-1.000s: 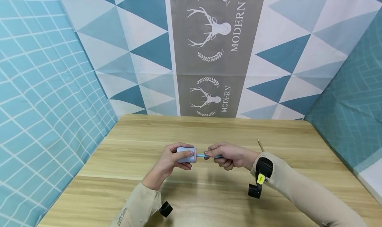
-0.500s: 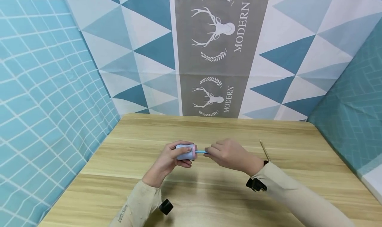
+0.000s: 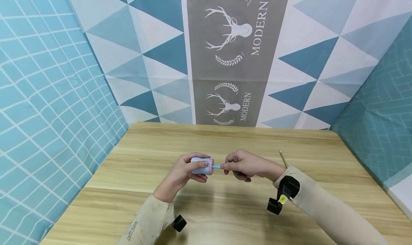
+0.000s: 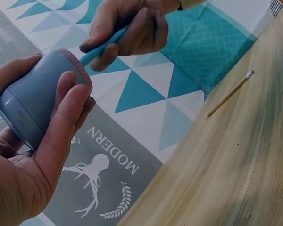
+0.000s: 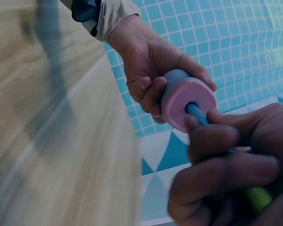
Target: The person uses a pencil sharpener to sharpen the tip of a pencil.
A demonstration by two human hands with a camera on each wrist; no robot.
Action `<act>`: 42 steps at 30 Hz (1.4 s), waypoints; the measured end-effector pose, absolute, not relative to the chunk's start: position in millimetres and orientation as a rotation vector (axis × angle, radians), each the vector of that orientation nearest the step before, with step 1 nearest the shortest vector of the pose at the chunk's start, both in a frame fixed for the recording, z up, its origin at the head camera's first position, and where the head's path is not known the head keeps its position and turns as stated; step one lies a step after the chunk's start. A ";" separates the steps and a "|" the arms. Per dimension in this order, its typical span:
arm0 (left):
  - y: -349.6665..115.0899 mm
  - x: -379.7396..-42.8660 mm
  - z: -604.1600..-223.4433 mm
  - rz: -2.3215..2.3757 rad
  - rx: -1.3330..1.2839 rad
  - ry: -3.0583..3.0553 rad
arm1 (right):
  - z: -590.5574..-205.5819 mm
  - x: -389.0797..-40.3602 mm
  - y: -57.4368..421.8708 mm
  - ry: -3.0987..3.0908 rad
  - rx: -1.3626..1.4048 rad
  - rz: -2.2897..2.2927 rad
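Observation:
In my left hand [image 3: 176,175] I grip a blue pencil sharpener [image 4: 30,96], lying on its side above the table, with fingers and thumb around its body. Its pink end face [image 5: 179,106] points towards my right hand [image 3: 249,165]. The thumb and fingers of that hand pinch a blue pencil [image 3: 216,166], whose front end sits in the sharpener's hole. The tip inside is hidden. Behind the curled right fingers, a green part [image 5: 258,200] shows in the right wrist view; the rest of the shaft is mostly covered.
A second pencil [image 4: 230,94], wood-coloured with a pale end, lies on the wooden table [image 3: 154,141] beyond my right wrist. Patterned cloth [image 3: 225,66] hangs behind the table, and blue tiled-print cloth [image 3: 48,94] hangs at the left. A white edge [image 3: 400,191] shows at the far right.
My right hand rolled over until its back faced up, then rolled back, with the pencil pinched and still in the sharpener. My left hand and the sharpener have stayed nearly in place.

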State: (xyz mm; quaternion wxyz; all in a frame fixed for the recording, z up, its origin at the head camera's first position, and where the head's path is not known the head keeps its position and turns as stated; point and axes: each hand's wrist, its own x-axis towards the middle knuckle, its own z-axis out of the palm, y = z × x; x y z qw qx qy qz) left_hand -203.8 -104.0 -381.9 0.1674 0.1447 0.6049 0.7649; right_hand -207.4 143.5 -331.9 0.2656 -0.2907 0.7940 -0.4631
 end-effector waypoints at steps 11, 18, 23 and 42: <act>-110.2 -205.4 -383.2 2.170 0.458 1.707 | -322.9 -192.5 150.3 2.266 -0.832 -1.073; -114.0 -205.2 -381.8 2.194 0.463 1.681 | -326.3 -191.1 170.5 2.206 -0.767 -1.184; -114.0 -205.1 -382.1 2.192 0.460 1.654 | -332.5 -194.0 177.3 2.250 -0.829 -1.209; -116.1 -206.0 -379.4 2.224 0.456 1.630 | -392.2 -240.5 257.7 2.441 -0.340 -1.699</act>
